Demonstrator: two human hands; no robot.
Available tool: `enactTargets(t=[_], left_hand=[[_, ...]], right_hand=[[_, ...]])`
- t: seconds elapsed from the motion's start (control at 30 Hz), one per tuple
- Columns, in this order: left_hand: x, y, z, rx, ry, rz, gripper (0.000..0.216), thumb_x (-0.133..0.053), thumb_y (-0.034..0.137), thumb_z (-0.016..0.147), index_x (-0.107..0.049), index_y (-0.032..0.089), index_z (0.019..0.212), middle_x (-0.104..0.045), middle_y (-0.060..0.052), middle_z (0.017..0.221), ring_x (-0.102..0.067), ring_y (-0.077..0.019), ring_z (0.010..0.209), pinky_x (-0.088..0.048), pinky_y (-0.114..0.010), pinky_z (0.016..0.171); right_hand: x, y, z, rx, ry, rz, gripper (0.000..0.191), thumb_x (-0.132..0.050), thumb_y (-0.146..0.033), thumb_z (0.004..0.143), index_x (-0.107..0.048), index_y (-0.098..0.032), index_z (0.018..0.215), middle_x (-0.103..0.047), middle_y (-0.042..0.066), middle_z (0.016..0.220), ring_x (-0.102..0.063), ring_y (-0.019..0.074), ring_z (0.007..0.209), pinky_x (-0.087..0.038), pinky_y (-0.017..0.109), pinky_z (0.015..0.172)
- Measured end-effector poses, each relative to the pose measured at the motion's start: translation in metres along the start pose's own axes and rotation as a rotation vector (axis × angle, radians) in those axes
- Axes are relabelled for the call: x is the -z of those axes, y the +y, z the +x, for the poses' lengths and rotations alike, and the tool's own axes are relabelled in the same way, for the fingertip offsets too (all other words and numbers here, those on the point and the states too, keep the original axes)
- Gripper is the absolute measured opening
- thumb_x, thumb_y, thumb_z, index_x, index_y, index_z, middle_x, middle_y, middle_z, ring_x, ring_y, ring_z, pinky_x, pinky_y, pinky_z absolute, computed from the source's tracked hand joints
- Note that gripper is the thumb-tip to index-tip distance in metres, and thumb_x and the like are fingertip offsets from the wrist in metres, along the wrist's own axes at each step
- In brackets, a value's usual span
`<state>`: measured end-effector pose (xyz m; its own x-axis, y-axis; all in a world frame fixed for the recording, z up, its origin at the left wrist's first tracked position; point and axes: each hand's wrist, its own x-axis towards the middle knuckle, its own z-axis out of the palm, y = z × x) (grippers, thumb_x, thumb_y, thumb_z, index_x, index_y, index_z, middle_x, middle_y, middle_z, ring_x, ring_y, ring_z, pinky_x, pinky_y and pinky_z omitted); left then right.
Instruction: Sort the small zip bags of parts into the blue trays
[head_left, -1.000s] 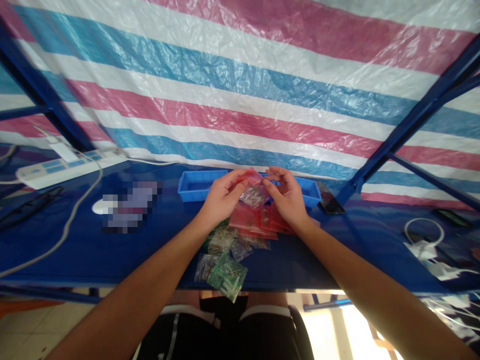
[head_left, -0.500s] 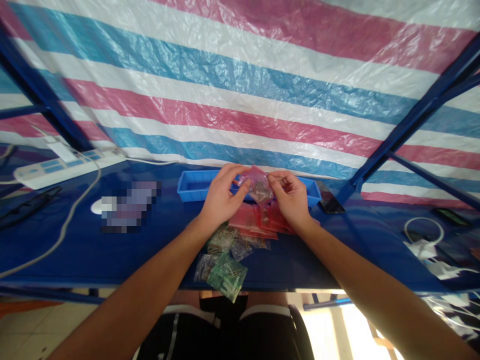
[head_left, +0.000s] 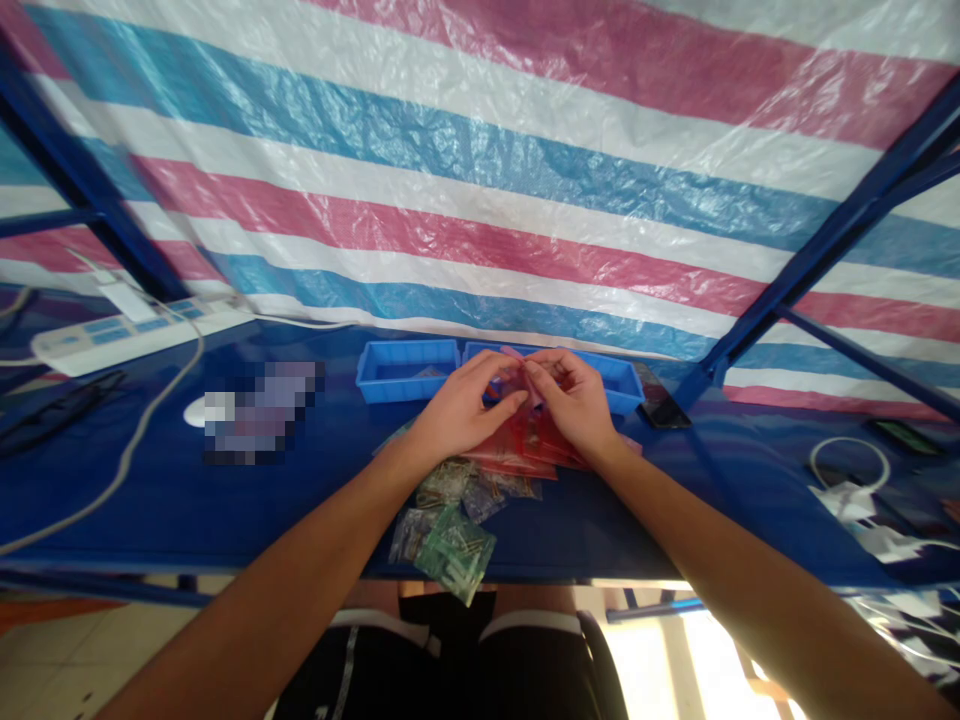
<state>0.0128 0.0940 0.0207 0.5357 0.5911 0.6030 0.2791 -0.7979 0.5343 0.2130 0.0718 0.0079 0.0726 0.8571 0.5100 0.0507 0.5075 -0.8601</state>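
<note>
A small pinkish see-through plastic bag (head_left: 514, 378) is between my two hands, largely hidden by the fingers. My right hand (head_left: 574, 395) pinches its upper edge between thumb and fingers. On the other side my left hand (head_left: 471, 402) curls its thumb and fingers around the bag. Below them red plastic bags (head_left: 499, 458) lie spread on the blue table. Closer to me are clear bags (head_left: 448, 483) with small metal parts inside, and a green bag (head_left: 456, 550) that overhangs the table's front edge.
Behind my hands stand blue plastic bins (head_left: 409, 388); the left one has a bit of clear plastic in it. A dark phone (head_left: 662, 398) lies right of them. To the left are a white power strip (head_left: 142, 335) and a cable. A striped tarp (head_left: 480, 190) hangs behind.
Both hands have come down slightly and closer together, and the fingers now cover more of the pinkish bag. My left hand has shifted right, exposing more of the left bin.
</note>
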Motion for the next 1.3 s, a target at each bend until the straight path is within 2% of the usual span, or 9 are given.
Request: enactTargets(t=[0.23,0.37,0.53,0.8,1.03,1.17,1.23,1.3], left_hand=[[0.0022,0.0043,0.0009,0.038,0.005,-0.069,0.040,-0.073,0.050,0.100,-0.070,0.021,0.128,-0.072,-0.011,0.123,-0.074,-0.0229,0.103,-0.064,-0.031,0.080],[0.0021,0.0055,0.0014,0.032,0.034,-0.070,0.033,-0.071,0.043,0.101,-0.073,0.020,0.125,-0.074,-0.010,0.119,-0.074,-0.0201,0.095,-0.063,-0.030,0.080],[0.0013,0.0046,0.0020,0.017,0.085,-0.044,0.025,-0.068,0.031,0.101,-0.074,0.019,0.123,-0.078,-0.008,0.111,-0.075,-0.0201,0.097,-0.061,-0.030,0.084],[0.0012,0.0092,0.0011,0.045,0.121,-0.032,0.030,-0.065,0.024,0.099,-0.073,0.017,0.127,-0.082,-0.007,0.108,-0.078,-0.0179,0.091,-0.061,-0.027,0.080],[0.0027,0.0071,-0.0002,0.040,0.111,0.020,0.029,-0.064,0.019,0.095,-0.075,0.018,0.121,-0.081,-0.005,0.108,-0.075,-0.0170,0.087,-0.057,-0.027,0.078],[0.0033,0.0079,-0.0019,0.100,0.160,-0.038,0.027,-0.065,0.027,0.100,-0.073,0.019,0.124,-0.080,-0.003,0.096,-0.074,-0.0165,0.081,-0.055,-0.025,0.072],[0.0031,0.0075,-0.0021,0.114,0.174,-0.129,0.027,-0.063,0.029,0.102,-0.071,0.019,0.126,-0.080,-0.005,0.099,-0.075,-0.0168,0.085,-0.057,-0.025,0.075],[0.0026,0.0062,-0.0016,0.105,0.183,-0.218,0.025,-0.061,0.030,0.105,-0.069,0.019,0.126,-0.080,-0.006,0.104,-0.077,-0.0175,0.091,-0.059,-0.027,0.082]], right_hand=[[0.0005,-0.0028,-0.0010,0.017,-0.022,-0.028,0.031,-0.078,-0.052,0.096,-0.075,-0.023,0.103,-0.077,0.003,0.092,-0.071,0.0189,0.082,-0.060,0.033,0.078],[-0.0016,-0.0055,-0.0025,0.009,-0.051,0.035,0.030,-0.078,-0.053,0.096,-0.075,-0.024,0.103,-0.077,0.003,0.091,-0.073,0.0205,0.083,-0.064,0.035,0.077],[-0.0022,-0.0044,-0.0039,-0.008,-0.063,0.055,0.029,-0.079,-0.052,0.096,-0.075,-0.025,0.104,-0.079,0.004,0.100,-0.074,0.0196,0.080,-0.064,0.035,0.076],[-0.0002,-0.0056,-0.0041,0.003,-0.071,0.009,0.032,-0.077,-0.056,0.096,-0.073,-0.026,0.103,-0.078,0.002,0.097,-0.070,0.0188,0.077,-0.062,0.034,0.072],[-0.0013,-0.0043,-0.0053,0.000,-0.091,-0.011,0.030,-0.074,-0.055,0.098,-0.073,-0.025,0.099,-0.075,0.002,0.092,-0.068,0.0184,0.077,-0.060,0.033,0.071],[-0.0026,-0.0031,-0.0041,0.017,-0.039,-0.021,0.039,-0.079,-0.056,0.094,-0.070,-0.026,0.118,-0.075,0.006,0.109,-0.071,0.0217,0.095,-0.061,0.033,0.076],[-0.0027,-0.0031,-0.0026,0.007,-0.012,-0.023,0.049,-0.084,-0.054,0.090,-0.066,-0.027,0.128,-0.074,0.007,0.116,-0.071,0.0223,0.102,-0.062,0.032,0.079],[-0.0022,-0.0029,-0.0010,-0.017,-0.024,-0.010,0.050,-0.085,-0.053,0.089,-0.067,-0.027,0.128,-0.076,0.007,0.118,-0.072,0.0229,0.105,-0.063,0.034,0.084]])
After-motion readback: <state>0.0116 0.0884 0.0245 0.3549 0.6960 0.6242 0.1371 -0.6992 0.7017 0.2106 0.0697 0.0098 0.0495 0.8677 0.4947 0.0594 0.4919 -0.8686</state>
